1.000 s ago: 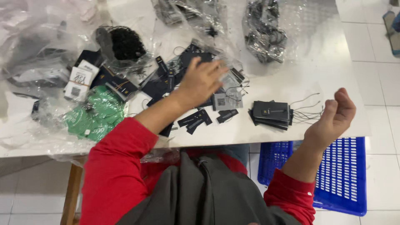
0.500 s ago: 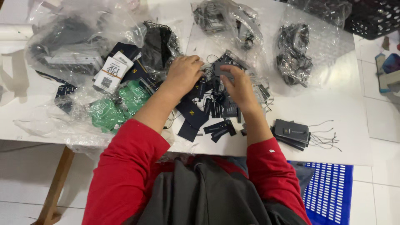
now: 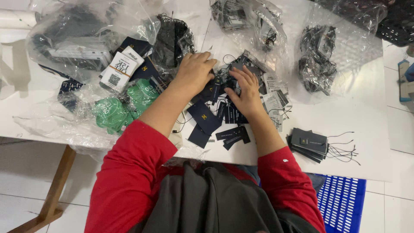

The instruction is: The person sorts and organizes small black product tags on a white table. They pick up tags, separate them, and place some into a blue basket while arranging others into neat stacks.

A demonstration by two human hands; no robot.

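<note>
My left hand [image 3: 195, 69] and right hand [image 3: 243, 88] lie flat, unclenched, on the loose dark card hang-tags [image 3: 206, 117] at frame centre. I judge them light, stiff and slippery, best pinched by the edges.

Dark navy tags [image 3: 206, 117] scattered centre; neat stack [image 3: 308, 141] lower right; green round labels [image 3: 113, 113] left; white card [image 3: 119, 69] upper left; clear bags [image 3: 321, 51] along top.

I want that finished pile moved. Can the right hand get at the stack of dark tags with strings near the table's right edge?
Probably yes. The right hand rests on the loose tags, and the stack of dark tags lies just beyond that forearm on bare table, with nothing between or on top.
</note>
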